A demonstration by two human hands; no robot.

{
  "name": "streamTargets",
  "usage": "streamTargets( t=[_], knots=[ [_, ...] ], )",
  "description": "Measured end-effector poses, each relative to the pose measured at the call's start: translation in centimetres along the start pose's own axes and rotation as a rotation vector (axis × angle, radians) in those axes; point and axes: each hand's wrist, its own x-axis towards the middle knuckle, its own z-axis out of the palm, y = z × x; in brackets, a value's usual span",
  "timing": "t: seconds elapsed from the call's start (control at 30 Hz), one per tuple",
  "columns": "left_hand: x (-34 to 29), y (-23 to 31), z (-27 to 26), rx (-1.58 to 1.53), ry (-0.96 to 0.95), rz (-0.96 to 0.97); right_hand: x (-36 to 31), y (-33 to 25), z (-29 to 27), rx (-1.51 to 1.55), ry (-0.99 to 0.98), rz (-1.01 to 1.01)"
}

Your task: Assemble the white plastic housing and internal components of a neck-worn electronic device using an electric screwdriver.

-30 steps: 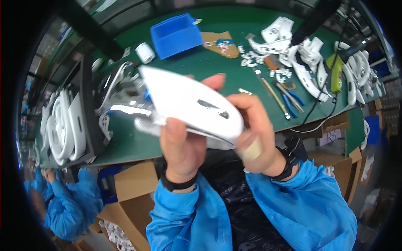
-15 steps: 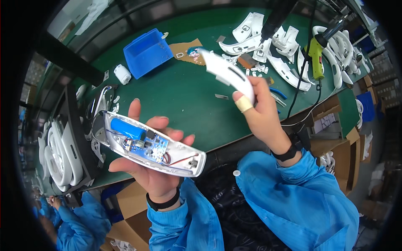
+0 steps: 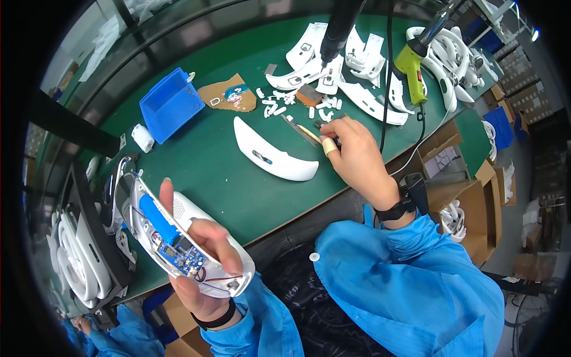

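My left hand (image 3: 205, 250) is wrapped round an open white housing (image 3: 229, 287), tilted more upright. Inside the housing sit a blue cylindrical battery (image 3: 158, 220), a blue circuit board (image 3: 183, 257) and thin wires. A white part with small holes (image 3: 189, 209) shows beside my fingers; I cannot tell whether it belongs to the housing. On the green table lies a curved white cover (image 3: 275, 158) with a slot, touched by neither hand. My right hand (image 3: 360, 157), thumb bandaged, is closed over small tools at the table's right. A pale thin stick (image 3: 308, 132) juts out by the thumb; the grip itself is hidden.
A blue bin (image 3: 172, 106) and a cardboard scrap (image 3: 220, 95) with small bits stand at the back left. Several white shells (image 3: 366, 104) lie at the back right, below a dark hanging screwdriver (image 3: 340, 33). Beside them is a yellow-green tool (image 3: 410, 71) with a cord.
My right hand has let go of the white cover, which now lies on the table, and has moved to the small tools. My left hand has lowered and turned the housing. The view has shifted.
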Motion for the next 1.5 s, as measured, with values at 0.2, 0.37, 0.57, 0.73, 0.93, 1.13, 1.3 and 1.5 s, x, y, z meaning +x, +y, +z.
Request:
streamTargets(
  t=[0.2,0.37,0.57,0.73,0.93,1.13,1.3,1.5],
  knots=[
    [-0.8,0.1,0.9,0.144,0.041,-0.11,0.1,-1.0,0.9,-0.216,-0.04,-0.021],
    [-1.5,0.7,-0.1,-0.07,0.001,-0.21,0.2,-1.4,2.1,-0.161,-0.048,0.015],
    [-1.0,1.3,-0.2,0.067,-0.11,-0.323,0.4,-0.9,0.8,0.07,0.085,0.001],
    [-1.2,1.5,1.3,0.107,0.027,-0.319,0.5,-6.2,-3.8,0.745,-0.076,0.095],
    [-1.4,1.8,0.6,0.082,-0.086,-0.391,0.7,-11.3,-6.6,0.399,-0.277,-0.561],
    [-2.0,1.4,1.2,0.082,-0.046,-0.395,1.1,-13.5,-7.3,0.21,-0.275,-0.725],
    [-2.1,0.7,1.8,0.076,-0.009,-0.271,1.1,-14.6,-7.7,0.077,-0.148,-0.831],
    [-2.0,0.6,2.0,0.156,0.005,-0.251,1.6,-16.0,-9.1,-0.063,-0.207,-0.879]
  ],
)
